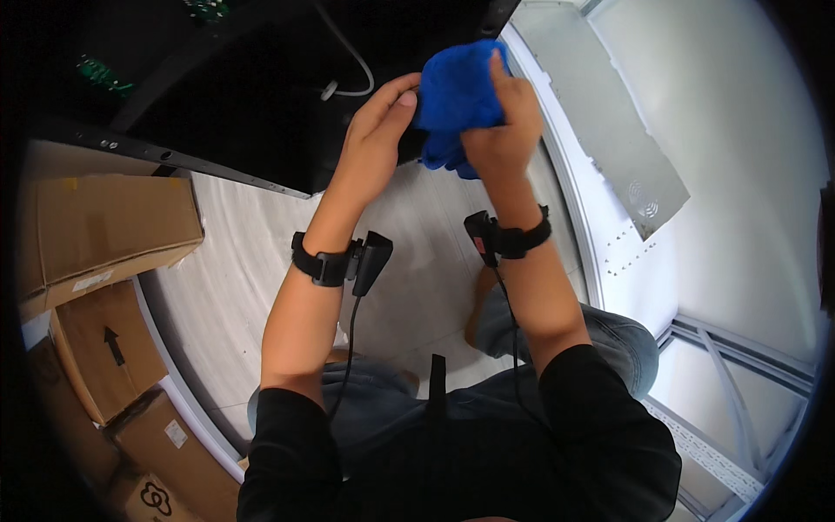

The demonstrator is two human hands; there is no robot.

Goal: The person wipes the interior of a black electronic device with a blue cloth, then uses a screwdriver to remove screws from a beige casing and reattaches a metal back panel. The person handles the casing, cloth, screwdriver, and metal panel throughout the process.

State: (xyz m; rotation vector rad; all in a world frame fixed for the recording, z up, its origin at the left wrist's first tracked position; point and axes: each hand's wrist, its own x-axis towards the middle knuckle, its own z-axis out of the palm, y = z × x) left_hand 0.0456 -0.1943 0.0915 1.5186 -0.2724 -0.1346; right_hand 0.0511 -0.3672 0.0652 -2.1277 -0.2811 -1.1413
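A blue cloth (461, 87) is bunched up in front of a large black cabinet (261, 78), with a fold of it hanging below. My right hand (511, 122) grips the cloth from its right side, thumb stretched up along it. On the other side, my left hand (376, 130) has its thumb and fingers closed at the cloth's left edge. Where the left fingertips meet the cloth, part of them is hidden. Inside the cabinet, a thin grey cable (358, 65) ends in a small round piece near my left hand.
Cardboard boxes (113, 226) are stacked at the left. To the right, a grey panel (591, 104) with a torn edge lies against a white curved surface. A metal frame (739, 365) stands lower right. Black wrist devices (372, 263) with cables are strapped to both my wrists.
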